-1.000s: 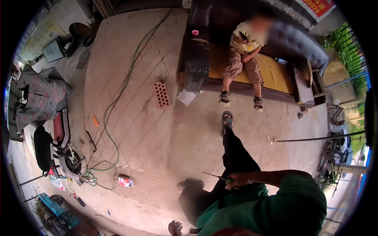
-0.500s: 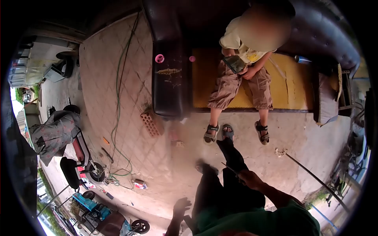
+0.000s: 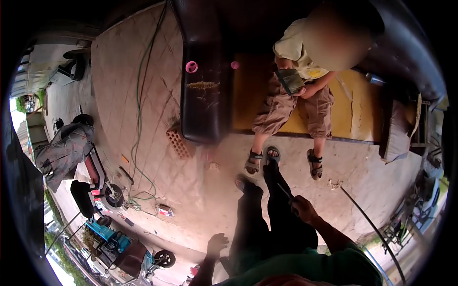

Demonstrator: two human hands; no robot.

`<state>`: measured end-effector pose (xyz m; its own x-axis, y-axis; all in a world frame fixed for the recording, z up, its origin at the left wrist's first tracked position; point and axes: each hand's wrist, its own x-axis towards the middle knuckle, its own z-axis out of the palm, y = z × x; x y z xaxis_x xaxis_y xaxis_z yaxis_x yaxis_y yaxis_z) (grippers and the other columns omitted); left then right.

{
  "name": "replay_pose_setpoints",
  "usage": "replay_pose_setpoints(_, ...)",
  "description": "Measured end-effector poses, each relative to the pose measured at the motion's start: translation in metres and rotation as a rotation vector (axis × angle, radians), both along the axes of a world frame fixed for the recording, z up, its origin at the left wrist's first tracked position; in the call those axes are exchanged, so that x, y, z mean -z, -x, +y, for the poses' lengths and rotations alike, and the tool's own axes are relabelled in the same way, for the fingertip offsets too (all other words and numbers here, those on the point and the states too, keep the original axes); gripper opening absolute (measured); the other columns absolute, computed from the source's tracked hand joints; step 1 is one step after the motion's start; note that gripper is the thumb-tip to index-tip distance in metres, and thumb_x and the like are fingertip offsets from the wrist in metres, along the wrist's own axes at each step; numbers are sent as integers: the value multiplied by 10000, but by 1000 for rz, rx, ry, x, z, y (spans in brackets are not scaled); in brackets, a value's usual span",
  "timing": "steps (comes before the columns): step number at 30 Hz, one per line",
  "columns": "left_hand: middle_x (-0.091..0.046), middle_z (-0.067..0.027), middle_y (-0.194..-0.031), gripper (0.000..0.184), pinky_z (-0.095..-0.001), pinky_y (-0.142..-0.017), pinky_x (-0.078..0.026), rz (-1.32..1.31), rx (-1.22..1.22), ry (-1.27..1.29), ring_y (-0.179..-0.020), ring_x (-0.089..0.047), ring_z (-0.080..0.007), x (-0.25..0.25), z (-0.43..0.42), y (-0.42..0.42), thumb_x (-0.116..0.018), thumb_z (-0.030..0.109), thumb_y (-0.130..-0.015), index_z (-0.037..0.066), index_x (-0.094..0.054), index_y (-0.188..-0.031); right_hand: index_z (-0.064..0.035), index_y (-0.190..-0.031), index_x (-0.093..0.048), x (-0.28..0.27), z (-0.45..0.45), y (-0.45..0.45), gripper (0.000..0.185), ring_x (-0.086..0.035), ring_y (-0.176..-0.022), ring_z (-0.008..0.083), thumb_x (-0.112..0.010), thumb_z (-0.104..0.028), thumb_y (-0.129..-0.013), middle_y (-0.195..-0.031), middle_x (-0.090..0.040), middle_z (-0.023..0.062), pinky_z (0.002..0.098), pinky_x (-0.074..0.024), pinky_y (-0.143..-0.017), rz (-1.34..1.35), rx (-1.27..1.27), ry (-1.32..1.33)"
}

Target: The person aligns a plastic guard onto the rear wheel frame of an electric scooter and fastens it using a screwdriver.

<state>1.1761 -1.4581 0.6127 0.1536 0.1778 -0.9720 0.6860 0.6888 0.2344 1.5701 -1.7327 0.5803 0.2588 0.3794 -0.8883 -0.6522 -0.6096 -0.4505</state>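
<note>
My right hand [image 3: 304, 209] is closed around the grip of a thin, straight tool [image 3: 284, 190], whose narrow shaft points forward over my right leg. Whether it is a screwdriver or a blade I cannot tell. Low in the view, my left hand [image 3: 218, 243] hangs beside my left leg, fingers apart, holding nothing. In front of me a person [image 3: 295, 102] sits on a worn dark sofa [image 3: 202, 114] with a yellow seat base. That person holds a dark, flat, screen-like object [image 3: 289, 81] in their hands.
My right foot [image 3: 273, 153] stands close to the seated person's sandal [image 3: 253, 161]. A perforated brick [image 3: 180, 143] lies by the sofa arm. A green hose [image 3: 139, 119] runs along the floor. A long pole [image 3: 369, 224] lies at right; a covered scooter [image 3: 67, 150] stands at left.
My left foot has moved forward toward the sofa. My right hand, with the tool, sits slightly farther forward. The left hand has risen a little, still open.
</note>
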Motion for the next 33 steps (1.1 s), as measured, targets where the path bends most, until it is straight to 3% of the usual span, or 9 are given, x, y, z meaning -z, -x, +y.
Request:
replay_pose_setpoints(8,-708,-152,-1088,356,-368,-744,-595,6,-175,12,-933,-732,-268,9,-14,-16,-595,242,-991,38,-578,-1282,-44,-1093,-605,9,5,-25,218,-527,-589,109,-493,-219,-1026,-742,-587,23,280,-433,-553,-50,-60,-98)
replay_pose_setpoints(11,-708,-149,-1083,356,-370,-742,-593,-47,-199,1,-934,-732,-268,9,-22,-20,-600,246,-988,44,-580,-1281,-38,-1092,-606,21,-2,-32,231,-510,-564,110,-482,-225,-1038,-740,-582,24,281,-416,-533,-436,-337,-243)
replay_pose_setpoints(14,-676,-162,-1149,349,-385,-852,-566,42,-133,16,-1039,-693,-289,-4,-25,-43,-513,174,-1002,27,-551,-1317,-35,-1088,-608,39,-9,-38,241,-489,-544,111,-470,-229,-1049,-742,-576,26,283,-391,-510,-929,-564,-395)
replay_pose_setpoints(18,-667,-163,-1164,342,-385,-840,-557,51,-150,9,-1052,-692,-293,-6,-31,-44,-508,187,-1008,46,-554,-1317,-40,-1095,-607,39,-20,-44,228,-472,-543,111,-469,-218,-1054,-746,-568,31,286,-370,-496,-379,-376,-300)
replay_pose_setpoints(21,-708,-150,-1073,366,-371,-735,-592,-7,-248,-30,-926,-730,-275,-10,-37,-44,-620,270,-986,43,-589,-1272,-45,-1094,-605,43,-17,-49,221,-462,-536,111,-472,-218,-1055,-741,-567,30,286,-362,-492,-379,-399,-337)
replay_pose_setpoints(25,-701,-151,-1076,401,-366,-736,-589,10,-328,-6,-910,-723,-275,-3,-52,-31,-631,289,-984,33,-577,-1288,-45,-1090,-601,41,-15,-58,222,-448,-526,112,-468,-218,-1057,-730,-564,31,289,-359,-489,-386,-456,-356)
replay_pose_setpoints(29,-691,-153,-1098,425,-370,-753,-589,27,-350,18,-932,-714,-265,-16,-61,-41,-639,310,-980,34,-569,-1295,-45,-1091,-601,22,1,-67,218,-447,-522,114,-474,-216,-1045,-724,-562,35,295,-362,-487,-53,-328,-114)
replay_pose_setpoints(31,-687,-155,-1104,431,-372,-762,-589,26,-376,18,-939,-710,-261,-14,-69,-37,-642,320,-978,35,-568,-1293,-29,-1037,-619,14,10,-75,216,-558,-601,141,-502,-208,-1011,-764,-600,59,306,-451,-574,-36,-392,-60)
replay_pose_setpoints(33,-685,-156,-1095,428,-370,-759,-590,-97,-169,-138,-932,-709,-261,-7,-81,-24,-644,320,-976,36,-568,-1288,-19,-1016,-630,-1,20,-82,210,-619,-649,160,-541,-206,-980,-789,-629,77,313,-499,-625,-8,-424,-9)
